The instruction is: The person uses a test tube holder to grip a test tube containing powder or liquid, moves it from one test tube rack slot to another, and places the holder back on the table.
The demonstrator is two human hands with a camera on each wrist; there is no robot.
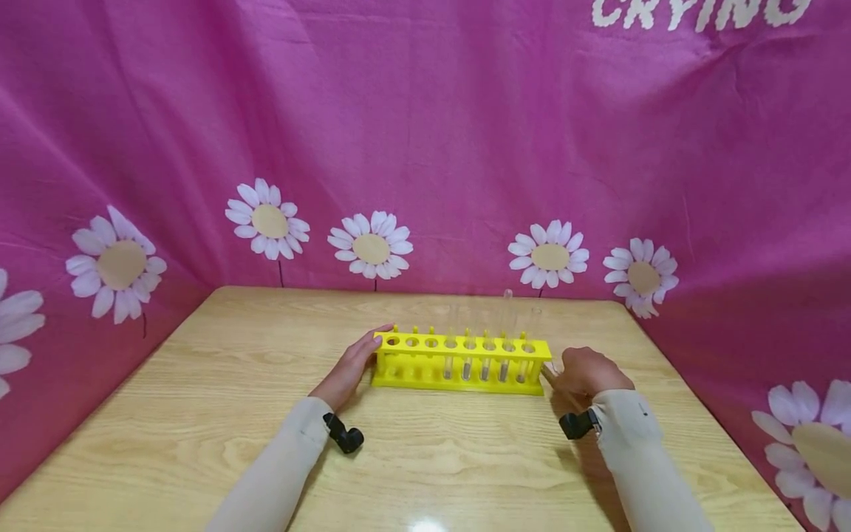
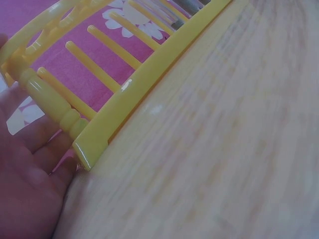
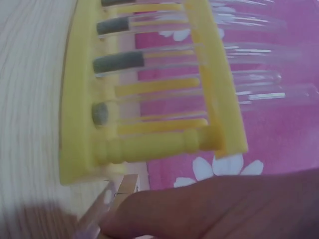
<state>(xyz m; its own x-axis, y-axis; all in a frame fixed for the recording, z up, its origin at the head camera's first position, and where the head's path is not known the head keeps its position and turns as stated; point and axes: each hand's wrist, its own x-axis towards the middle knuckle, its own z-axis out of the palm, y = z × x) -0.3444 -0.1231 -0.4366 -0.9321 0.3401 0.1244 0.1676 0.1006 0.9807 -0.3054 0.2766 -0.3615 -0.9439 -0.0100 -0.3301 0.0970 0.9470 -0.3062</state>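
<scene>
A yellow test tube rack [image 1: 425,384] stands on the table, with clear test tubes [image 3: 174,62] in several holes toward its right end. Dark grey matter lies at the bottoms of these tubes. My left hand [image 1: 349,369] grips the rack's left end, its fingers beside the end post in the left wrist view. Just beyond the right end, my right hand [image 1: 588,372] holds a wooden clamp-like piece [image 3: 127,186], probably a test tube clamp. Next to it shows a clear, blurred tube-like thing [image 3: 97,206]; how it is held is hidden.
The light wooden table [image 1: 432,458] ends at a pink cloth [image 1: 425,148] with white flowers, which hangs behind and at both sides. Upright yellow pegs [image 2: 94,64] line the back of the rack. A black wrist camera [image 1: 343,434] sits at the left cuff.
</scene>
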